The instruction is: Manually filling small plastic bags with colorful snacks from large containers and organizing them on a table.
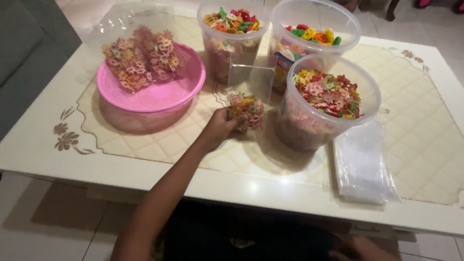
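Your left hand is squeezing one small clear bag of colourful crackers on the table, beside three round tubs. Two filled bags are sitting in one pink basket. Your right hand is too blurry; I cannot tell its grip.

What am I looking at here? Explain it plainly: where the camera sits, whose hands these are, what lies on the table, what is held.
There is no machine: a person works with bare hands, and the one picture comes from a camera on their head, looking down. On the white table stand three clear tubs of coloured flower-shaped crackers: the nearest tub and two behind it. A pink basket at the left holds two filled clear bags. A stack of empty clear bags lies at the right. The left hand grips a small bag of crackers with its fingers. The right hand is a blur at the bottom edge; whether it holds anything cannot be told.
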